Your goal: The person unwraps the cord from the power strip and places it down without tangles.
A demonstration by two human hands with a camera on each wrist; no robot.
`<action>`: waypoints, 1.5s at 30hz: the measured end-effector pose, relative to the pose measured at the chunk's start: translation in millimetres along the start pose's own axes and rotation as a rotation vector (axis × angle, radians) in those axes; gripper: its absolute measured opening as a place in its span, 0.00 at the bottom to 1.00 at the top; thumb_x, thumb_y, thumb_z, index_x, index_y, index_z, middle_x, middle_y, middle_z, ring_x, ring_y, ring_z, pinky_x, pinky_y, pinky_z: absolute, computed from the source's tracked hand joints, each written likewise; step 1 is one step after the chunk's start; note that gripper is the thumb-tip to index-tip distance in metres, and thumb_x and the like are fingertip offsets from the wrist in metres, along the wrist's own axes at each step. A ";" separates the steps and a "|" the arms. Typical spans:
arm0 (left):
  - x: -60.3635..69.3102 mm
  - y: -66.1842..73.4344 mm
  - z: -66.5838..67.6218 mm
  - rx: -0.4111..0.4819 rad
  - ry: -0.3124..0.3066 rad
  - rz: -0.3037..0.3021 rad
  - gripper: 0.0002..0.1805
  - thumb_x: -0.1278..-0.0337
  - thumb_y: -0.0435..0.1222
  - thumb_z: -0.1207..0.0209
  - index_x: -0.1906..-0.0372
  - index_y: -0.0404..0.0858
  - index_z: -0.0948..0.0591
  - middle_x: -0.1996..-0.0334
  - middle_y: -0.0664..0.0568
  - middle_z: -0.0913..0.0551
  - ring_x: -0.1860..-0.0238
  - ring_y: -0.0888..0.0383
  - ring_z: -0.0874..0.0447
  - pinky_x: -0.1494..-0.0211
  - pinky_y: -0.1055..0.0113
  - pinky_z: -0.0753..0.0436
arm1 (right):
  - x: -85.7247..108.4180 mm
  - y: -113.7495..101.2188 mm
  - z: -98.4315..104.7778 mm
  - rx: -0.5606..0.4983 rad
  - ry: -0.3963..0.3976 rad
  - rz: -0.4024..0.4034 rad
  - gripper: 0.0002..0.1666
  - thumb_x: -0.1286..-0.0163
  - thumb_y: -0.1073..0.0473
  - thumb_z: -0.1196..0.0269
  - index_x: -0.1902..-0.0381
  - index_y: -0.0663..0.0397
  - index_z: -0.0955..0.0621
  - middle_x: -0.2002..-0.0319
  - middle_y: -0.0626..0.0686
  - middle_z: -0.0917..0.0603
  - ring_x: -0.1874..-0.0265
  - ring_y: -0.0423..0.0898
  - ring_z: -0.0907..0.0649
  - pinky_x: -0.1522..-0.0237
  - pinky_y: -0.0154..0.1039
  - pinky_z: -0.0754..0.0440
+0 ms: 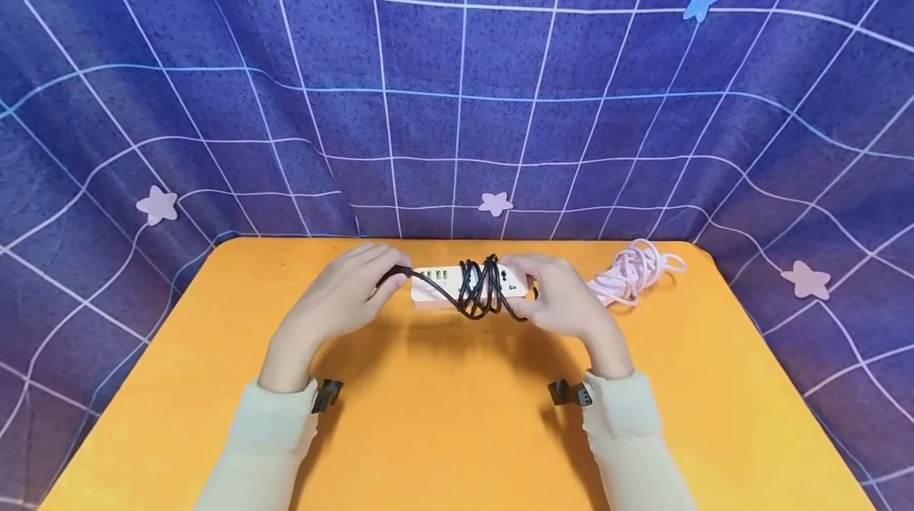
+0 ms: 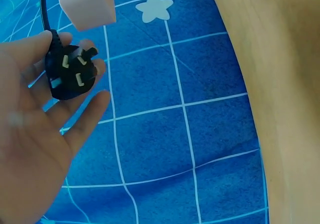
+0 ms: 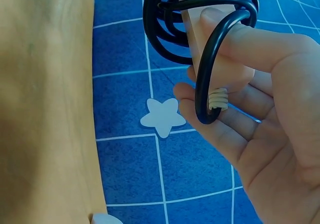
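A white power strip (image 1: 435,276) with a row of USB ports is held above the table, its black cord (image 1: 477,289) wound several times around its middle. My right hand (image 1: 560,293) grips the strip's right end, where the cord comes out through a pale strain relief (image 3: 218,99) in the right wrist view. From the winding, a length of cord runs left to a black plug (image 2: 72,74) with flat metal prongs. My left hand (image 1: 350,289) pinches that plug at its cord end, beside the strip's left end. Part of the strip is hidden by the cord and right fingers.
A bundled pale pink cord (image 1: 631,273) lies on the orange table (image 1: 457,432) at the back right, just beyond my right hand. Behind the table's far edge hangs a blue grid-patterned curtain (image 1: 421,122) with stars.
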State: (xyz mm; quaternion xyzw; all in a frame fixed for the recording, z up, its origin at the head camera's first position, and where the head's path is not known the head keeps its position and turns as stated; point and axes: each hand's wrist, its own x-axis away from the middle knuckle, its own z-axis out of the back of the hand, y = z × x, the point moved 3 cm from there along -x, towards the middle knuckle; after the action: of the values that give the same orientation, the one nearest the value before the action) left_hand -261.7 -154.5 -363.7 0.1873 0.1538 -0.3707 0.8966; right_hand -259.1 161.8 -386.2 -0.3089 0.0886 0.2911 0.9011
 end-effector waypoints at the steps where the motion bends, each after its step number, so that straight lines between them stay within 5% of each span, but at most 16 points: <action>1: -0.1 1.0 0.9 0.006 0.001 0.003 0.07 0.20 0.40 0.43 0.47 0.46 0.18 0.53 0.56 0.15 0.47 0.54 0.18 0.38 0.53 0.21 | -0.4 -0.2 0.8 0.005 0.005 0.000 0.36 0.39 0.63 0.24 0.32 0.59 0.19 0.37 0.57 0.14 0.45 0.52 0.13 0.34 0.52 0.19; 7: -0.7 3.7 3.8 0.027 0.005 0.020 0.06 0.20 0.40 0.43 0.48 0.47 0.18 0.54 0.58 0.16 0.49 0.56 0.18 0.40 0.54 0.20 | -0.7 1.1 2.2 0.004 0.018 0.000 0.36 0.38 0.62 0.24 0.32 0.58 0.19 0.37 0.57 0.14 0.39 0.54 0.14 0.33 0.53 0.20; 14: -1.4 4.1 2.6 0.036 -0.013 0.038 0.07 0.19 0.40 0.44 0.47 0.47 0.18 0.54 0.58 0.15 0.50 0.57 0.18 0.41 0.54 0.20 | 0.9 2.5 3.5 0.010 0.040 0.008 0.36 0.38 0.62 0.24 0.32 0.58 0.18 0.42 0.55 0.12 0.59 0.47 0.17 0.41 0.50 0.15; 18: 0.5 3.1 3.6 0.035 -0.003 0.041 0.07 0.20 0.40 0.44 0.46 0.47 0.18 0.52 0.58 0.15 0.49 0.57 0.18 0.41 0.54 0.20 | 0.1 0.4 4.3 0.011 0.057 0.025 0.35 0.39 0.62 0.24 0.32 0.59 0.18 0.42 0.56 0.12 0.60 0.46 0.18 0.41 0.51 0.15; 26: 0.5 6.5 7.0 0.029 0.020 0.030 0.06 0.24 0.40 0.42 0.50 0.49 0.17 0.55 0.60 0.15 0.53 0.58 0.18 0.43 0.55 0.19 | 2.8 -1.0 3.9 0.032 0.082 0.020 0.36 0.39 0.64 0.25 0.31 0.60 0.19 0.67 0.46 0.20 0.68 0.44 0.23 0.61 0.42 0.20; 30: 0.9 6.8 5.2 0.034 0.006 0.031 0.06 0.23 0.42 0.40 0.50 0.49 0.16 0.57 0.61 0.15 0.54 0.60 0.17 0.45 0.56 0.18 | 2.9 1.9 3.7 0.047 0.095 0.012 0.37 0.40 0.64 0.25 0.31 0.59 0.19 0.69 0.45 0.22 0.71 0.43 0.25 0.66 0.39 0.22; 45: 6.0 7.6 7.8 0.022 -0.058 0.004 0.11 0.23 0.43 0.39 0.46 0.51 0.10 0.60 0.64 0.15 0.56 0.62 0.16 0.46 0.56 0.17 | 2.8 0.5 6.1 0.048 0.120 -0.007 0.35 0.39 0.61 0.24 0.32 0.56 0.18 0.70 0.45 0.23 0.69 0.45 0.24 0.64 0.40 0.21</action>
State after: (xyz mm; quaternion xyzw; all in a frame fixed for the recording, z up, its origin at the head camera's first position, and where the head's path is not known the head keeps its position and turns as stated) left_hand -251.1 -156.6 -357.7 0.1865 0.1232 -0.3758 0.8994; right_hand -257.2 167.2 -382.6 -0.3044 0.1481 0.2666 0.9024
